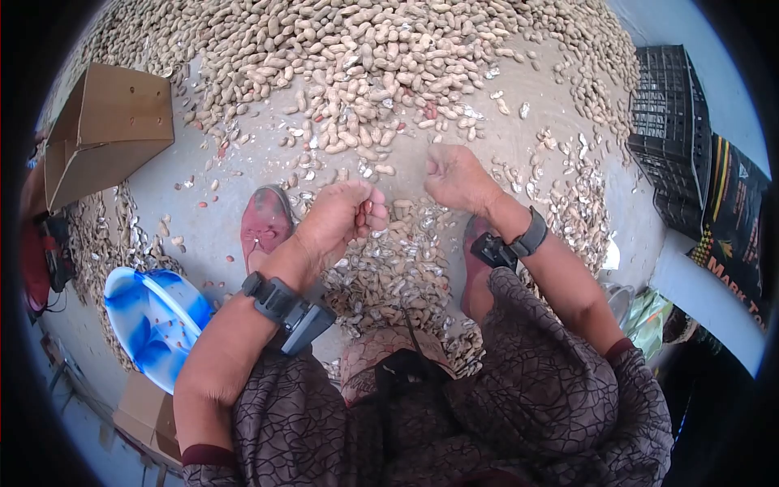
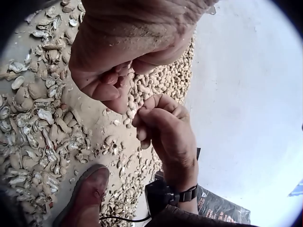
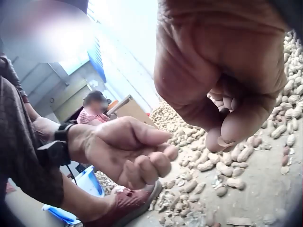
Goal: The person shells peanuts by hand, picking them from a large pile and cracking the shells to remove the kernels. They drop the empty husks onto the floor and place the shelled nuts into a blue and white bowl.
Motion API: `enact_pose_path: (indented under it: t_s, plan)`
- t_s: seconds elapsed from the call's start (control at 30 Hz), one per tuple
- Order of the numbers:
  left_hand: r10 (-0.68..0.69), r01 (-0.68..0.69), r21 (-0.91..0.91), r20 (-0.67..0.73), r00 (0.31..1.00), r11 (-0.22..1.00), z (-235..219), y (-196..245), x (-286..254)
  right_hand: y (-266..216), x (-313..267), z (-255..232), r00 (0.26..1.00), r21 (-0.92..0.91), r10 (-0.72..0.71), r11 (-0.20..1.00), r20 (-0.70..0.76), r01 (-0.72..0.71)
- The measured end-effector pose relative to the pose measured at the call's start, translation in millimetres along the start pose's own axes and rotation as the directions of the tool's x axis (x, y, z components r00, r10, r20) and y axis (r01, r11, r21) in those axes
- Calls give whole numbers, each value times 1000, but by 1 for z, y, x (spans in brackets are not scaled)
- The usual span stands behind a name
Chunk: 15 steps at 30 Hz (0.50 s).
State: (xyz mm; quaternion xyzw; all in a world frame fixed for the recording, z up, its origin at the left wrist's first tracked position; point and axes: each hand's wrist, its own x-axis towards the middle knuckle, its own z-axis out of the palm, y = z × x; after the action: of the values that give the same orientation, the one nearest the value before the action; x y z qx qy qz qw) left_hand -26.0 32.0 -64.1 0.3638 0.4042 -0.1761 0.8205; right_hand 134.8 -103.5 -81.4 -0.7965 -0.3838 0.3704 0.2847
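My left hand (image 1: 345, 213), palm partly turned up, curls loosely round a few reddish peanut kernels (image 2: 110, 77). Across from it is my right hand (image 1: 458, 178), fingers bent in and thumb against the fingertips. A small pale bit of peanut shell (image 3: 224, 142) shows at those fingertips; the rest of the grip is hidden. The two hands are apart, above the floor between the red shoes (image 1: 266, 219). Beyond them spreads a large heap of unshelled peanuts (image 1: 365, 65). Broken shells (image 1: 398, 272) lie below, between the feet.
A blue and white basin (image 1: 134, 312) with some kernels stands at the left. A cardboard box (image 1: 134, 105) is at the far left, a black plastic crate (image 1: 667, 114) and a black printed sack (image 1: 734, 235) at the right. Another person (image 3: 93, 109) sits in the background.
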Motion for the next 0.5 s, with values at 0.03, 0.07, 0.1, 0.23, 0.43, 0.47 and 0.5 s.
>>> enact_pose_path:
  t_s: [0.03,0.07,0.1,0.23,0.43,0.47,0.5]
  plan:
    - [-31,31,-6,-23,999,1000,0,-1,2,-21,-3,0,999,-28,-25,999,34,26]
    - [-62,62,-13,-47,997,998,-1,-3,3,-44,-7,-1,996,-53,-49,997,69,53]
    - [-62,61,-13,-49,997,998,-1,-5,4,-65,-11,-4,991,22,-59,998,118,57]
    - [-118,108,-169,-48,992,980,17,8,-7,-83,-22,11,949,-98,-300,946,100,310]
    - [-107,110,-53,54,993,993,-8,-1,-2,-34,9,0,979,-201,-167,969,-114,141]
    - [-107,109,-85,33,994,990,-9,-1,-2,-21,15,-1,980,-201,-166,969,-113,141]
    - [-108,110,-86,33,994,990,-9,-1,-2,-8,20,0,989,-280,-133,954,-70,108]
